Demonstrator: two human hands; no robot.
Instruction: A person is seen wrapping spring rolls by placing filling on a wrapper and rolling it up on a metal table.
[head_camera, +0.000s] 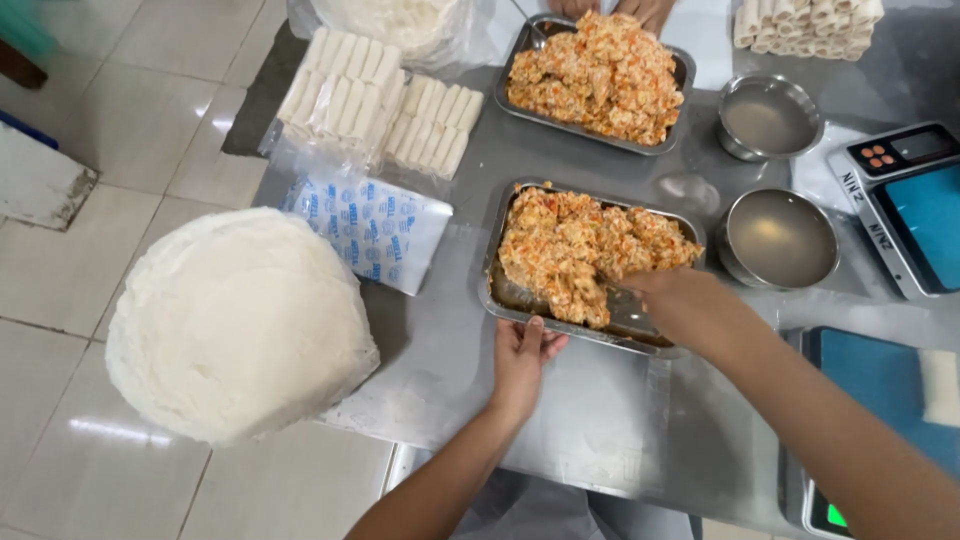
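Note:
A steel tray (497, 296) holds a heap of orange-and-white chopped filling (580, 250) on the steel table. My left hand (522, 352) grips the tray's near rim, thumb over the edge. My right hand (680, 300) reaches into the tray from the right, fingers closed at the filling's near right side; a utensil may be in it but it is hidden. The tray's near right corner is scraped bare.
A stack of round white wrappers (238, 320) overhangs the table's left edge. Rolled pieces (385, 95) lie at the back left, beside a printed bag (375, 230). A second filling tray (598, 78) sits behind, another person's hands (615, 8) at it. Two steel bowls of liquid (780, 238) and scales (915, 205) stand right.

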